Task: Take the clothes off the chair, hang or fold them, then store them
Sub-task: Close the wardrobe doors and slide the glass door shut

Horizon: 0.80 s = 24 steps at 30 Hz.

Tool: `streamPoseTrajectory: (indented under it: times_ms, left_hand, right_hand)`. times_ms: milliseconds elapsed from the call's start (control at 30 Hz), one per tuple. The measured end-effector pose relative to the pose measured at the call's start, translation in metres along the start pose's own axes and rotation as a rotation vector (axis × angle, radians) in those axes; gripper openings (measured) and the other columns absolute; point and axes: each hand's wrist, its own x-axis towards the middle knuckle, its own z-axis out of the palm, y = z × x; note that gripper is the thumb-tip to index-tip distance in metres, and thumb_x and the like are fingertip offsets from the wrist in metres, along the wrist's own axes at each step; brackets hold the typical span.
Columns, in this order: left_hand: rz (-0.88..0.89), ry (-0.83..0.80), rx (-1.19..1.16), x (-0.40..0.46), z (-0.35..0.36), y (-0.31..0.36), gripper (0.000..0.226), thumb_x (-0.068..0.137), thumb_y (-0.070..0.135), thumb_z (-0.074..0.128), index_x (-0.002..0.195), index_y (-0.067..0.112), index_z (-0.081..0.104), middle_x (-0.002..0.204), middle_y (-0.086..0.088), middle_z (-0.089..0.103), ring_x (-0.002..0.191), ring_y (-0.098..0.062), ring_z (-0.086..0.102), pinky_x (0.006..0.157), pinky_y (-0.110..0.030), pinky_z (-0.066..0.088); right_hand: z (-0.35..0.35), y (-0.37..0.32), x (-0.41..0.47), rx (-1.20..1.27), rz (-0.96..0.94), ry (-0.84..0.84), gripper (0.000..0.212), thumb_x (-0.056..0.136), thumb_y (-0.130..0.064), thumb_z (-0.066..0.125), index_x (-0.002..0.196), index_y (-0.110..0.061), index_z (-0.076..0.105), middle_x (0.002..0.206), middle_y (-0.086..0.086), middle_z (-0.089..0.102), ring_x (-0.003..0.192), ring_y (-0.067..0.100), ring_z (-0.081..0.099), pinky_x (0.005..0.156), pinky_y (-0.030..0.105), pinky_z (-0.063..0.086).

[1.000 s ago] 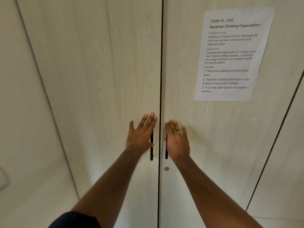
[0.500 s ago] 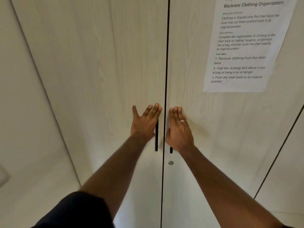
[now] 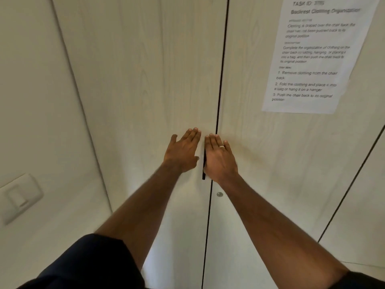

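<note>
Flat against 2 pale wood-grain wardrobe doors, both hands raised side by side. Left hand (image 3: 182, 152) spread wide, fingers straight, thumb splayed out to its own left, palm on the left door (image 3: 145, 80), holding nothing. Right hand (image 3: 219, 157) likewise flat with straight fingers kept close together, a ring (image 3: 222, 146) on 1 finger, palm toward the right door (image 3: 250, 184), holding nothing; index fingertip reaching across the dark seam (image 3: 221, 59) between the doors. Squeezed between the 2 hands, 1 slim black handle (image 3: 204, 172), showing only just beside the right hand's thumb edge and below it; a second handle not to be made out. Below the right wrist, close to the seam, a small round metal lock (image 3: 219, 194). Up and to the right of the right hand, well apart, a printed task sheet (image 3: 316, 55) stuck to the right door, text blurred. Far to the left of the left hand and lower, a white wall switch (image 3: 19, 197). Dark sleeve (image 3: 89, 265) on the left upper arm. Clothes and chair out of view; doors shut, edges meeting at the seam.
</note>
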Motion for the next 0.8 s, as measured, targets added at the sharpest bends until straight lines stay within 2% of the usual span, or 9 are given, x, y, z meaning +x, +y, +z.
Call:
streamPoseTrajectory:
  times_ms: [100, 133, 200, 267, 333, 400, 533, 700, 800]
  left_hand:
    - [-0.085, 0.034, -0.077, -0.034, -0.003, -0.028, 0.078, 0.101, 0.040, 0.052, 0.161, 0.016, 0.008, 0.170, 0.000, 0.005, 0.156, -0.014, 0.008, 0.121, -0.046, 0.019]
    - [-0.123, 0.055, -0.112, -0.048, -0.003, -0.038, 0.074, 0.101, 0.039, 0.053, 0.160, 0.016, 0.015, 0.170, -0.001, 0.012, 0.155, -0.014, 0.014, 0.119, -0.046, 0.023]
    - [-0.212, 0.074, -0.149, -0.080, -0.008, -0.060, 0.065, 0.101, 0.037, 0.053, 0.156, 0.016, 0.027, 0.167, -0.001, 0.025, 0.149, -0.017, 0.031, 0.114, -0.044, 0.029]
    - [-0.310, 0.070, -0.149, -0.118, -0.011, -0.085, 0.057, 0.102, 0.038, 0.052, 0.152, 0.017, 0.036, 0.159, -0.002, 0.041, 0.137, -0.022, 0.048, 0.109, -0.043, 0.034]
    - [-0.430, 0.042, -0.193, -0.161, -0.013, -0.112, 0.049, 0.101, 0.038, 0.053, 0.146, 0.020, 0.046, 0.143, -0.003, 0.058, 0.125, -0.028, 0.058, 0.104, -0.041, 0.041]
    - [-0.531, 0.015, -0.233, -0.213, -0.011, -0.140, 0.042, 0.100, 0.038, 0.055, 0.139, 0.023, 0.055, 0.130, -0.006, 0.067, 0.118, -0.031, 0.062, 0.096, -0.039, 0.048]
    - [-0.725, -0.003, -0.287, -0.321, -0.012, -0.178, 0.025, 0.097, 0.035, 0.059, 0.116, 0.023, 0.069, 0.112, -0.007, 0.071, 0.103, -0.032, 0.066, 0.079, -0.039, 0.054]
    - [-0.865, 0.009, -0.288, -0.452, -0.023, -0.195, 0.018, 0.095, 0.029, 0.060, 0.091, 0.016, 0.072, 0.087, -0.006, 0.073, 0.080, -0.027, 0.067, 0.070, -0.039, 0.057]
    - [-1.025, 0.031, -0.267, -0.534, -0.030, -0.192, 0.018, 0.091, 0.029, 0.060, 0.085, 0.018, 0.072, 0.078, 0.001, 0.070, 0.072, -0.022, 0.064, 0.067, -0.034, 0.054]
  right_hand:
    - [-0.003, -0.027, -0.002, 0.041, -0.055, 0.047, 0.081, 0.086, -0.013, 0.060, 0.158, -0.001, 0.024, 0.160, 0.016, 0.036, 0.151, 0.032, 0.030, 0.122, 0.049, 0.028]
    - [-0.003, -0.037, -0.003, 0.054, -0.082, 0.078, 0.078, 0.083, -0.010, 0.060, 0.155, 0.000, 0.032, 0.152, 0.018, 0.048, 0.143, 0.034, 0.043, 0.115, 0.049, 0.038]
    - [-0.007, -0.067, -0.005, 0.109, -0.134, 0.121, 0.071, 0.079, -0.007, 0.061, 0.147, 0.000, 0.044, 0.127, 0.018, 0.067, 0.113, 0.037, 0.066, 0.092, 0.045, 0.054]
    - [-0.016, -0.106, -0.011, 0.148, -0.173, 0.092, 0.059, 0.082, -0.008, 0.058, 0.141, -0.007, 0.050, 0.104, 0.011, 0.072, 0.087, 0.037, 0.070, 0.070, 0.037, 0.053]
    - [-0.023, -0.148, -0.021, 0.161, -0.228, 0.055, 0.044, 0.082, -0.009, 0.055, 0.126, -0.011, 0.056, 0.089, 0.008, 0.070, 0.077, 0.037, 0.068, 0.060, 0.032, 0.042]
    - [-0.025, -0.195, -0.036, 0.189, -0.313, 0.032, 0.032, 0.084, -0.010, 0.054, 0.115, -0.011, 0.059, 0.085, 0.008, 0.068, 0.076, 0.037, 0.067, 0.060, 0.030, 0.038]
    - [-0.025, -0.289, -0.077, 0.243, -0.473, -0.022, 0.017, 0.089, -0.015, 0.053, 0.104, -0.013, 0.060, 0.093, 0.010, 0.069, 0.085, 0.037, 0.067, 0.065, 0.032, 0.038]
    - [-0.026, -0.395, -0.143, 0.328, -0.724, -0.091, 0.017, 0.089, -0.017, 0.052, 0.103, -0.013, 0.061, 0.096, 0.011, 0.069, 0.089, 0.036, 0.066, 0.067, 0.033, 0.038]
    - [-0.031, -0.448, -0.191, 0.378, -0.880, -0.131, 0.021, 0.087, -0.013, 0.049, 0.104, -0.013, 0.061, 0.100, 0.013, 0.069, 0.091, 0.039, 0.066, 0.070, 0.035, 0.040]
